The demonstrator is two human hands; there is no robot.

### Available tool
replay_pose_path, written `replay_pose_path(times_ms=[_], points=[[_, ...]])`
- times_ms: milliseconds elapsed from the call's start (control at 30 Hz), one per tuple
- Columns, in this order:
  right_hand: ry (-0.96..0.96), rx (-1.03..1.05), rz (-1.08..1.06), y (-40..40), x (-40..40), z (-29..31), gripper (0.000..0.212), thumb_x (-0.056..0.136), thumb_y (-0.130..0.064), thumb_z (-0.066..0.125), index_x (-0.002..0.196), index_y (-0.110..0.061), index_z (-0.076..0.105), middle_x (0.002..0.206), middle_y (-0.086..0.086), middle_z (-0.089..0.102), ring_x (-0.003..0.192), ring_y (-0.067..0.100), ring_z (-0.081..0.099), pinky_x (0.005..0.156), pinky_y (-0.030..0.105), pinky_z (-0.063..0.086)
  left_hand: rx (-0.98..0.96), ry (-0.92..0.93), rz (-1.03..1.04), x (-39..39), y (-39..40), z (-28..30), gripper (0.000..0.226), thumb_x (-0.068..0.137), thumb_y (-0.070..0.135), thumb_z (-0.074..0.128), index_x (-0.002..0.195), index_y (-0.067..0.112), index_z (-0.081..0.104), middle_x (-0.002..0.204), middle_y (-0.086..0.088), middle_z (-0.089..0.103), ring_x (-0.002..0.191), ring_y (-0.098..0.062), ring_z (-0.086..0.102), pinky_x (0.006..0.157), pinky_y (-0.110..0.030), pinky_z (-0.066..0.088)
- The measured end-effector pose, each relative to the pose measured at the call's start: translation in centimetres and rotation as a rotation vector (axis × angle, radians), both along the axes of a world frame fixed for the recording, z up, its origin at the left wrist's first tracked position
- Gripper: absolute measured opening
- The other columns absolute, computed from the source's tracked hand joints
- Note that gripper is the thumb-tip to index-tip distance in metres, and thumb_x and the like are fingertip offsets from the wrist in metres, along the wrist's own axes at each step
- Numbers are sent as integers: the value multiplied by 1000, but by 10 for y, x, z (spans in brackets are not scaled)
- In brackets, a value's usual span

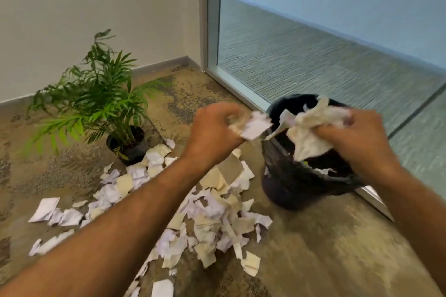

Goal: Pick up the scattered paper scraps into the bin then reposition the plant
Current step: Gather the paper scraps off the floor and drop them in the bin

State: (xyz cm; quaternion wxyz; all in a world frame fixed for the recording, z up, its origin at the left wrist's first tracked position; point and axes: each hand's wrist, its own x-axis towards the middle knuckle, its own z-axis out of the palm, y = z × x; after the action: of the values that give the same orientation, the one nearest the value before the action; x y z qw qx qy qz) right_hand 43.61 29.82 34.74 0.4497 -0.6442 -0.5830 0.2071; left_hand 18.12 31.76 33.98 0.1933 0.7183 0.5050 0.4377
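Note:
Many torn white and beige paper scraps (212,214) lie spread over the carpet in front of me. A black bin (299,176) with a dark liner stands to the right, tilted toward me, with a few scraps inside. My left hand (214,132) is closed around a small bunch of scraps (255,125) just left of the bin's rim. My right hand (354,135) grips a bigger crumpled wad of paper (311,125) over the bin's mouth. A green palm-like plant (96,96) in a black pot (129,144) stands at the left, beside the scrap pile.
A white wall with a grey skirting runs behind the plant. A frosted glass partition in a metal frame (210,31) stands right behind the bin. The patterned carpet (337,248) lies bare at the lower right.

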Motion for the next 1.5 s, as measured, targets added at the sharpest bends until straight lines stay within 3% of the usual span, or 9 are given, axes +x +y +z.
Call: replay_pose_path(times_ms=[233, 367, 600, 733, 867, 1033, 1167, 1300, 1500], points=[[-527, -265, -240, 70, 75, 17, 18, 70, -20, 78, 81, -11, 66, 88, 19, 69, 89, 36, 66, 67, 30, 40, -162, 18, -136, 116, 61, 26, 30, 75, 20, 80, 103, 14, 72, 101, -4, 72, 98, -19, 65, 78, -27, 47], [-613, -596, -93, 78, 74, 1, 82, 66, -19, 87, 138, -13, 49, 133, 16, 56, 115, 36, 57, 89, 40, 52, -438, 13, -421, 128, 69, 11, 95, 70, 29, 87, 148, 22, 34, 149, -4, 44, 128, -18, 47, 106, -34, 42], [-617, 154, -13, 45, 23, -11, 51, 73, -24, 74, 121, -16, 61, 114, 12, 64, 105, 33, 59, 91, 42, 48, -296, -210, -258, 62, 72, -28, 62, 74, 37, 81, 129, 29, 54, 120, 5, 62, 96, -11, 66, 77, -36, 61], [-686, 146, 465, -1, -40, -83, 48, 77, -35, 72, 120, -19, 61, 116, 3, 63, 108, 23, 54, 90, 36, 47, -400, 160, -77, -8, 41, -112, 64, 72, 43, 80, 128, 27, 53, 117, 7, 62, 96, -12, 65, 82, -33, 57], [-943, -311, 696, -20, -73, -183, 97, 70, -54, 76, 147, -35, 19, 156, 5, 21, 138, 30, 25, 103, 48, 43, -680, 631, -120, -45, -17, -209, 114, 56, 67, 79, 149, 42, 17, 155, -1, 29, 133, -27, 43, 99, -45, 47], [-929, -661, 715, -25, -80, -273, 144, 48, -59, 87, 141, -54, -23, 158, 6, -29, 145, 46, 0, 103, 65, 35, -825, 826, -132, -33, -66, -279, 145, 42, 60, 89, 140, 60, -18, 161, 1, -21, 145, -40, 12, 98, -59, 44], [-965, -660, 699, -21, -82, -300, 122, 56, -57, 84, 145, -52, -1, 161, 6, -3, 141, 44, 15, 100, 60, 40, -742, 872, -48, -29, -71, -295, 104, 69, 39, 81, 146, 47, 12, 159, -4, 12, 136, -39, 31, 97, -50, 46], [-868, -479, 680, -20, -81, -305, 56, 80, -37, 68, 131, -40, 47, 133, 0, 41, 119, 27, 47, 88, 41, 51, -698, 658, 3, -39, -62, -294, 57, 81, 28, 72, 134, 34, 50, 127, -2, 50, 112, -27, 56, 88, -36, 50], [-690, -475, 588, -19, -82, -297, 35, 78, -33, 65, 112, -31, 66, 105, -7, 65, 97, 17, 61, 76, 26, 48, -672, 525, 45, -55, -62, -274, 45, 79, 40, 76, 122, 29, 67, 119, 0, 62, 109, -21, 60, 90, -28, 47]])
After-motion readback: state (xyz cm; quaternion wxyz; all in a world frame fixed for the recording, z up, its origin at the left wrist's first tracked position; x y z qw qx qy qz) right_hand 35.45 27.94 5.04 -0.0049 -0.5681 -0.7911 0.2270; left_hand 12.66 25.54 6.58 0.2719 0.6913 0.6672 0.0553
